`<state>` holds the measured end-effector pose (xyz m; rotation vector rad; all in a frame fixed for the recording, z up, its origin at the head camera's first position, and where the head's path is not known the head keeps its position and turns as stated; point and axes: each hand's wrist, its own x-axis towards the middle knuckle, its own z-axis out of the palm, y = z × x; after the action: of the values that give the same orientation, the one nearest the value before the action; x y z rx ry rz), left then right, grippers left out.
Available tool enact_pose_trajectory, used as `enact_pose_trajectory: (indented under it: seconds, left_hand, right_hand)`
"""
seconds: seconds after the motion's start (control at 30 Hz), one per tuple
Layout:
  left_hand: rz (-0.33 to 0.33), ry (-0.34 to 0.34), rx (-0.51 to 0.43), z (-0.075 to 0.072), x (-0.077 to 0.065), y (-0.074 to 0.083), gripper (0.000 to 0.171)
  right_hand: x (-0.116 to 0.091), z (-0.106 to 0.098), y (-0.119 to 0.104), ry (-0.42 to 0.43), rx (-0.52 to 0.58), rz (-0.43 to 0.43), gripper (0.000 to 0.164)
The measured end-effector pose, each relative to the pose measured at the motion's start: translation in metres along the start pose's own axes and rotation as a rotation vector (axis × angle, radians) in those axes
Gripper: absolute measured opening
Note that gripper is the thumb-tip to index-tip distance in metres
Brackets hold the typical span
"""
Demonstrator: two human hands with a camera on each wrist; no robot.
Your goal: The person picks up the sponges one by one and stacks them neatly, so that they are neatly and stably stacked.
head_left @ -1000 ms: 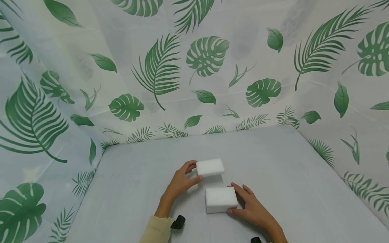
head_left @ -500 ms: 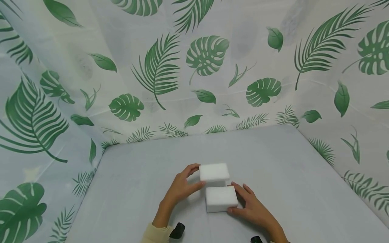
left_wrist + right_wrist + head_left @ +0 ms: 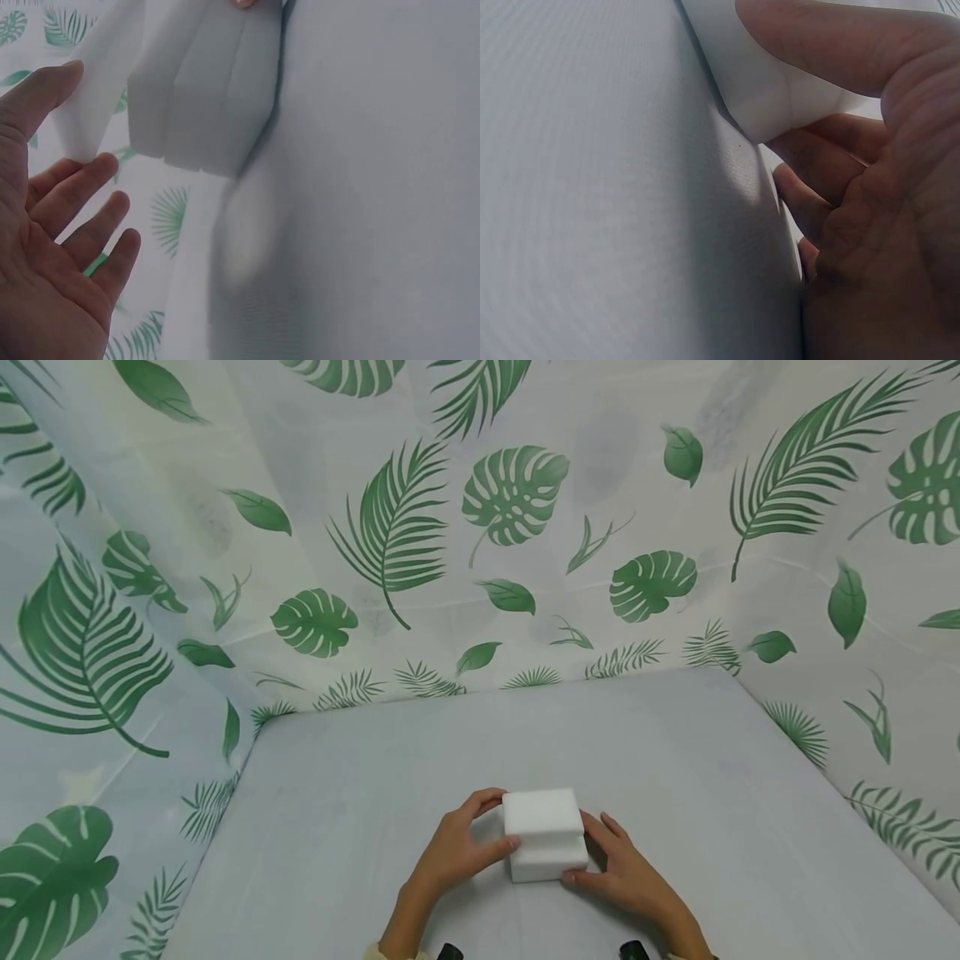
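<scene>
My left hand [image 3: 456, 850] pinches a white sponge block [image 3: 542, 810] between thumb and fingertips. In the head view this block overlaps a low stack of like white sponges [image 3: 549, 867] standing on the table. From the left wrist view, the held block [image 3: 101, 86] is tilted and a gap separates it from the stack [image 3: 202, 97], which shows three layers. My right hand [image 3: 621, 870] grips the stack's right side, thumb at the front and fingers behind. In the right wrist view, the thumb [image 3: 817, 37] lies along the stack's side [image 3: 761, 97], close over the table.
A pale grey cloth [image 3: 360, 777] covers the table. White sheets with green leaf prints [image 3: 420, 527] wall it at the back and on both sides. Black wrist cameras [image 3: 633, 950] show at the bottom edge.
My left hand has brought its sponge nearer and to the right, from behind the stack to over it in the head view. My right hand has stayed on the stack.
</scene>
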<state>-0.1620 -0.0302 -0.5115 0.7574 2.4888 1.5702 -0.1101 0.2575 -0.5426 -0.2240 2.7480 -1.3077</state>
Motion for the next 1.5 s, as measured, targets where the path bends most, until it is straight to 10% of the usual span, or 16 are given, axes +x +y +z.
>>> enact_pose_trajectory:
  seconds: [1.5]
  left_hand:
    - [0.039,-0.041,-0.029,0.018,-0.015,-0.011,0.059]
  right_hand:
    - [0.0,0.0,0.001,-0.009,0.005,0.023,0.096]
